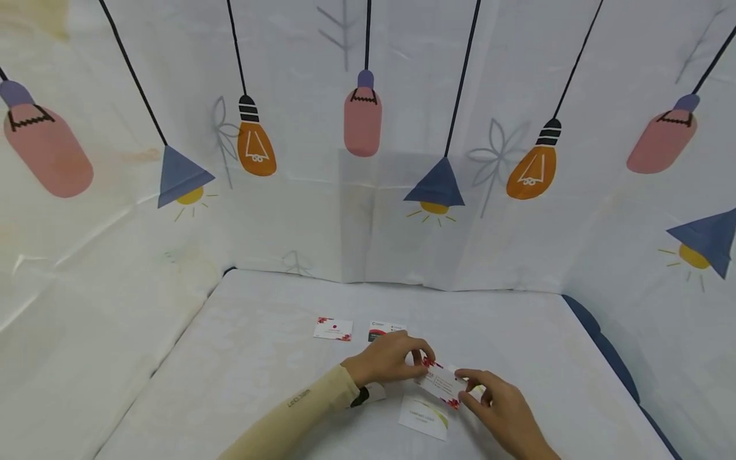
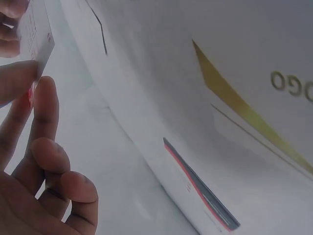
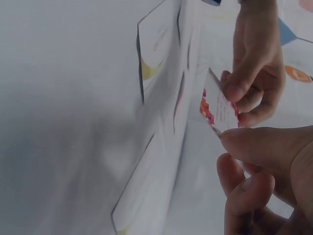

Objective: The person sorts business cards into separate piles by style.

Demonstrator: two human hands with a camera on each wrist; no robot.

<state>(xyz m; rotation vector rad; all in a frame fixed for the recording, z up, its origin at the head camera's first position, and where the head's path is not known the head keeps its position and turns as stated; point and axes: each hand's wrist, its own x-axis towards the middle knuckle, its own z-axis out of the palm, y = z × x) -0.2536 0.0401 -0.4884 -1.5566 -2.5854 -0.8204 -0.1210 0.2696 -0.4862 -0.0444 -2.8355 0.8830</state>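
Observation:
A white business card with red corner patterns (image 1: 441, 383) is held tilted above the table between both hands. My left hand (image 1: 388, 359) pinches its upper left end between thumb and fingers. At its right end, the thumb and fingertips of my right hand (image 1: 501, 409) pinch the card. In the right wrist view, the same card (image 3: 221, 107) spans the gap between both hands. A white card with a green-yellow curve (image 1: 424, 416) lies on the table just below it. Behind the left wrist, a white card with a black patch (image 1: 374, 392) is partly covered.
A card with red corners (image 1: 333, 328) lies farther back on the white tabletop (image 1: 241, 370). Beside it, a card with red and dark bands (image 1: 385, 328) is partly hidden by the left hand. A lamp-printed cloth (image 1: 299, 223) surrounds the table's back and sides.

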